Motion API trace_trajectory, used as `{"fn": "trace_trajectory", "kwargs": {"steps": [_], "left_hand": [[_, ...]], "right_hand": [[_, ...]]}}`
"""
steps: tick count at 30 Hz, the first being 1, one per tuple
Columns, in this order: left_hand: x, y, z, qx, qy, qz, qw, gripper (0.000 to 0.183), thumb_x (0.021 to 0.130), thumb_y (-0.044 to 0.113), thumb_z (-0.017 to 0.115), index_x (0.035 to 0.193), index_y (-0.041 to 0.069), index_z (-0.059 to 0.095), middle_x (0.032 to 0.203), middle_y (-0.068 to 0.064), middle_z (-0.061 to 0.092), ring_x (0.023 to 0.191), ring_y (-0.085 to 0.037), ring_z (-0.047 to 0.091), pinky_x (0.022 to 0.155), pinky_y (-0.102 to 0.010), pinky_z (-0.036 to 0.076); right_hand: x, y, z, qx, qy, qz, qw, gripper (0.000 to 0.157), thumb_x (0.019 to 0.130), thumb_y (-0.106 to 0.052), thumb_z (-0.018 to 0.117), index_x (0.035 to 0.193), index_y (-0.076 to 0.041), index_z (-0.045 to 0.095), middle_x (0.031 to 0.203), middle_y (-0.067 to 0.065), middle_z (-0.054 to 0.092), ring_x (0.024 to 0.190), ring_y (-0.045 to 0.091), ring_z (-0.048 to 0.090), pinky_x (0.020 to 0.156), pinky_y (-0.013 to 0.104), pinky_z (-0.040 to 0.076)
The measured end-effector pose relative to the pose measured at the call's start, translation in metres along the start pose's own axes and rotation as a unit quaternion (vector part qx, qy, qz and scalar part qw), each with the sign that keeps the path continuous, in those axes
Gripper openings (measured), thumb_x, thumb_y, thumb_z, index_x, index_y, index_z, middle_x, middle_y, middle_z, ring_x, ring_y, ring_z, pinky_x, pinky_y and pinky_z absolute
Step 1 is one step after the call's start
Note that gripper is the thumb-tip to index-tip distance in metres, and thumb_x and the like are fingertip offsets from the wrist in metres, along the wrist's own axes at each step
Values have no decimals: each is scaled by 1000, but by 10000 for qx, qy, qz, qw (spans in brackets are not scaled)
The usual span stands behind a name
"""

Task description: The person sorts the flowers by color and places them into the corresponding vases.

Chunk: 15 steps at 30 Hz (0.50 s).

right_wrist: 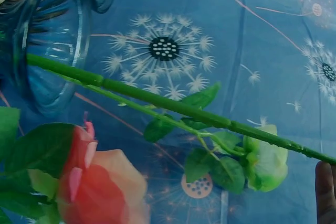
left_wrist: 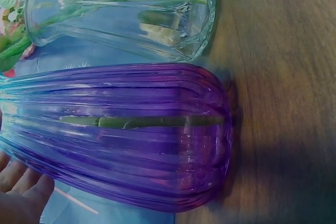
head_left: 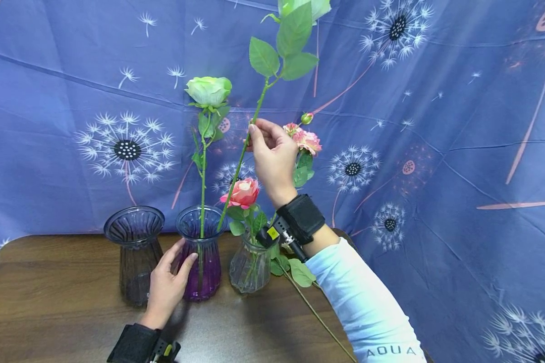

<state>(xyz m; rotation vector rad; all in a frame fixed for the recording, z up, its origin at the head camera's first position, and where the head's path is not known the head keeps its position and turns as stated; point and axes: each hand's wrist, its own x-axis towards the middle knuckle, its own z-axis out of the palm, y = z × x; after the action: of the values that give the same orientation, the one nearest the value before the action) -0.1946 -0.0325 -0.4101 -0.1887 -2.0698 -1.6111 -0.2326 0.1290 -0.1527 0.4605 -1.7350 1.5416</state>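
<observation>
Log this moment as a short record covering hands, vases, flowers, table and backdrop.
left hand: holds the purple vase
right hand: pinches a leafy green stem, its lower end at that vase's mouth
in purple vase: one pale green rose
left in head view: dark vase, no flower
right in head view: clear vase with a red-pink rose
surface: wooden table
backdrop: blue dandelion-print cloth

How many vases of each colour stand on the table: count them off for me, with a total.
Dark grey vase: 1
Purple vase, blue towards the rim: 1
Clear vase: 1
Total: 3
</observation>
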Motion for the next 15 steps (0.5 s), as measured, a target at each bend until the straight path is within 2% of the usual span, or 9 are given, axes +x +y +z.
{"fn": "trace_trajectory", "kwargs": {"steps": [3, 7, 11, 15], "left_hand": [[0, 0, -1, 33, -25, -26, 10000, 44, 88, 13, 65, 129, 0, 53, 130, -20, 55, 119, -34, 54, 95, -11, 40], [-1, 1, -1, 87, -32, -41, 9999, 45, 88, 14, 65, 129, 1, 53, 131, -19, 55, 119, -33, 54, 96, -23, 43], [0, 0, -1, 94, -23, -29, 9999, 45, 88, 13, 66, 129, 1, 53, 131, -19, 55, 119, -33, 54, 96, -25, 43], [0, 0, -2, 49, -27, -20, 10000, 45, 88, 13, 66, 129, 0, 53, 131, -19, 55, 120, -33, 54, 96, -28, 42]], "right_hand": [[-3, 4, 2, -31, -117, 0, 9999, 20, 90, 0, 58, 105, 12, 62, 90, 29, 65, 60, 0, 58, 68, 43, 58], [-6, 8, 4, -31, -251, 35, 9997, 21, 91, 0, 57, 107, 13, 61, 93, 31, 65, 61, -2, 58, 68, 37, 59], [-11, 13, 6, -94, -358, 129, 9992, 21, 91, -1, 56, 107, 12, 61, 94, 30, 65, 62, -2, 58, 66, 30, 59], [-15, 19, 9, -193, -424, 123, 9988, 20, 91, -1, 57, 106, 12, 61, 92, 29, 66, 62, 1, 59, 65, 30, 59]]}}
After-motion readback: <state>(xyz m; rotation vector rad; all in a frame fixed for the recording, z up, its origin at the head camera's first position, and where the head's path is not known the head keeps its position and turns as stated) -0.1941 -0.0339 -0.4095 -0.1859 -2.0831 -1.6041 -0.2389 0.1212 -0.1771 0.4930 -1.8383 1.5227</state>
